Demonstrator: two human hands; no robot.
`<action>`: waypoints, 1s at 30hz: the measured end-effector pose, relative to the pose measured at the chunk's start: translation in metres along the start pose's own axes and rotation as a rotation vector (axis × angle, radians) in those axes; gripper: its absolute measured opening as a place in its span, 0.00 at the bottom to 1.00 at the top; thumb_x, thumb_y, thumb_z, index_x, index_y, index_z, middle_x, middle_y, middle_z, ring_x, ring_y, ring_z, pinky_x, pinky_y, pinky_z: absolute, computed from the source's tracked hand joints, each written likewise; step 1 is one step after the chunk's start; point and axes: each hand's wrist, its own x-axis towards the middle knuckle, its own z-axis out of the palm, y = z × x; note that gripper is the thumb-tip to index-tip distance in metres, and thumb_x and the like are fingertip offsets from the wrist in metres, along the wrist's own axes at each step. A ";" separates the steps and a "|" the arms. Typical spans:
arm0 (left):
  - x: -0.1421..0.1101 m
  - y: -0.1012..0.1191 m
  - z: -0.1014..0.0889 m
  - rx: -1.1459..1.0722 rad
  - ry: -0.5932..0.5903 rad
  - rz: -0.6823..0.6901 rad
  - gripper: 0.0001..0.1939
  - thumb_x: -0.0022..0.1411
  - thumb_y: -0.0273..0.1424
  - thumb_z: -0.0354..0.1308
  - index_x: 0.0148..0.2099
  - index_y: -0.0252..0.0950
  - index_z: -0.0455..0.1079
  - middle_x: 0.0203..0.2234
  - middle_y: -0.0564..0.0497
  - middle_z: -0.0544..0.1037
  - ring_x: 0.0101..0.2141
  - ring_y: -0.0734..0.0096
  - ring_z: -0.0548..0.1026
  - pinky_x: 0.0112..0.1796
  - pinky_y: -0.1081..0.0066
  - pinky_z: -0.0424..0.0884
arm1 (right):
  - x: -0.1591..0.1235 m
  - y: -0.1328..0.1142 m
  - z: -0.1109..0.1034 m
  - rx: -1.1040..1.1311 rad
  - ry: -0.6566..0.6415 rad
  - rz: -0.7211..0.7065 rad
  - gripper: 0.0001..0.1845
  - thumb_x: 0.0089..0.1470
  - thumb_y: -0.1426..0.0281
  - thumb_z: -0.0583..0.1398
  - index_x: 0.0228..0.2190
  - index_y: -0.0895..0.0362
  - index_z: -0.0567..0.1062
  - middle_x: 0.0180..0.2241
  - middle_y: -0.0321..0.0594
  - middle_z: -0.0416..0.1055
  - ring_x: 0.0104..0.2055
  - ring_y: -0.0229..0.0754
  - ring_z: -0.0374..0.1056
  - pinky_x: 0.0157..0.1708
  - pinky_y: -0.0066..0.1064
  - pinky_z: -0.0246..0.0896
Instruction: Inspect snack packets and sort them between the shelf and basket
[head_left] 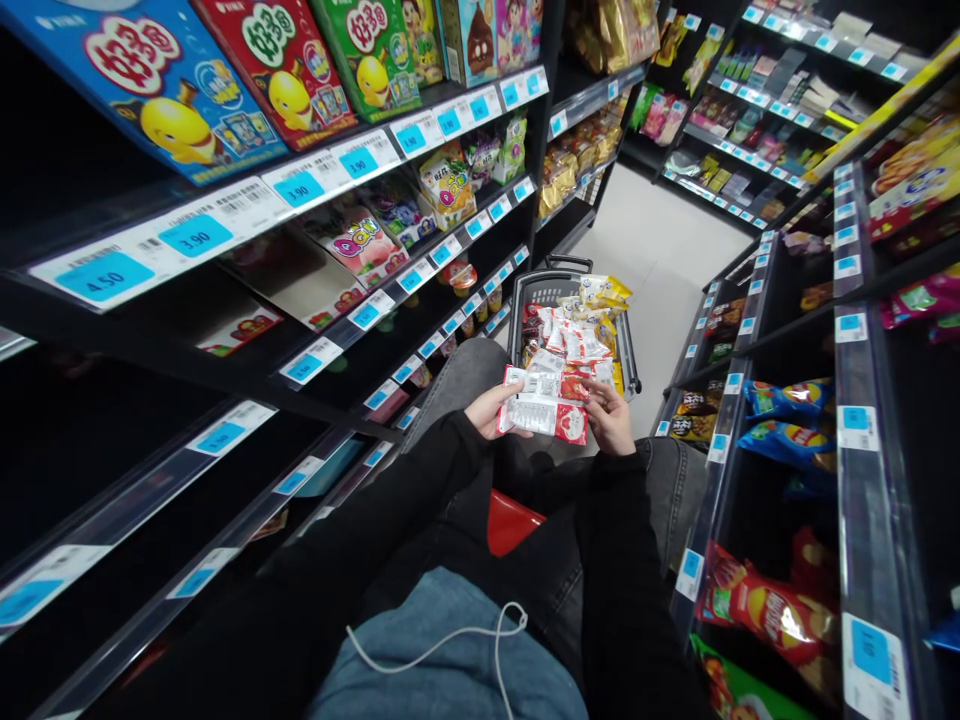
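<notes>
Both of my hands hold a red-and-white snack packet (536,405) flat above my lap, its printed back facing up. My left hand (491,408) grips the left end, thumb on top. My right hand (609,415) has its fingers on the right end. Just beyond the packet stands a grey shopping basket (514,330), heaped with snack packets. White-and-red packets (574,335) lie on the near part of the heap, and yellow ones (604,292) are at its far right. What lies deeper in the basket is hidden.
Shelves with price tags (202,235) line my left, holding snack boxes (285,85) and cartons. Bagged snacks (772,610) fill shelves close on my right. A pale floor (637,230) runs ahead to more shelving (750,130). Something red (510,522) shows between my legs.
</notes>
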 end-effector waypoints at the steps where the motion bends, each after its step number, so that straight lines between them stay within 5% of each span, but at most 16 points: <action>1: 0.000 0.000 0.001 0.009 0.001 0.001 0.23 0.60 0.32 0.50 0.56 0.29 0.58 0.32 0.38 0.78 0.28 0.57 0.77 0.24 0.62 0.75 | 0.001 0.001 0.000 -0.009 0.019 -0.016 0.20 0.41 0.61 0.62 0.38 0.53 0.71 0.20 0.32 0.67 0.18 0.32 0.57 0.19 0.26 0.55; 5: -0.001 0.000 0.004 0.028 0.000 -0.003 0.24 0.57 0.28 0.53 0.56 0.29 0.57 0.32 0.39 0.78 0.29 0.57 0.77 0.26 0.59 0.75 | 0.004 0.005 0.001 0.001 0.065 -0.016 0.14 0.42 0.62 0.62 0.33 0.53 0.69 0.16 0.27 0.60 0.14 0.29 0.51 0.15 0.24 0.48; 11: 0.000 -0.004 0.013 0.094 0.112 0.069 0.27 0.50 0.22 0.56 0.54 0.28 0.60 0.33 0.38 0.78 0.28 0.60 0.77 0.28 0.60 0.75 | 0.011 0.024 0.005 0.015 0.125 0.164 0.20 0.40 0.56 0.62 0.33 0.53 0.65 0.26 0.34 0.72 0.25 0.39 0.69 0.25 0.32 0.66; 17: 0.003 -0.010 0.014 0.165 0.153 0.115 0.25 0.45 0.19 0.60 0.49 0.24 0.66 0.34 0.36 0.77 0.31 0.57 0.77 0.33 0.61 0.74 | 0.008 0.028 0.008 0.130 -0.088 0.392 0.22 0.32 0.62 0.68 0.32 0.58 0.72 0.32 0.43 0.76 0.34 0.47 0.72 0.37 0.41 0.68; 24: 0.001 -0.007 0.008 0.162 0.024 -0.011 0.23 0.41 0.21 0.65 0.43 0.25 0.69 0.36 0.35 0.77 0.33 0.49 0.76 0.30 0.54 0.74 | 0.007 0.025 -0.005 0.013 -0.128 0.243 0.20 0.30 0.64 0.69 0.30 0.60 0.76 0.32 0.42 0.77 0.36 0.47 0.72 0.42 0.41 0.64; 30: 0.002 -0.009 0.009 0.179 -0.006 0.075 0.25 0.37 0.23 0.68 0.42 0.26 0.70 0.36 0.38 0.77 0.35 0.54 0.76 0.36 0.59 0.72 | 0.008 0.025 -0.007 -0.059 -0.072 0.185 0.19 0.31 0.63 0.69 0.28 0.59 0.76 0.30 0.41 0.77 0.33 0.46 0.71 0.39 0.39 0.65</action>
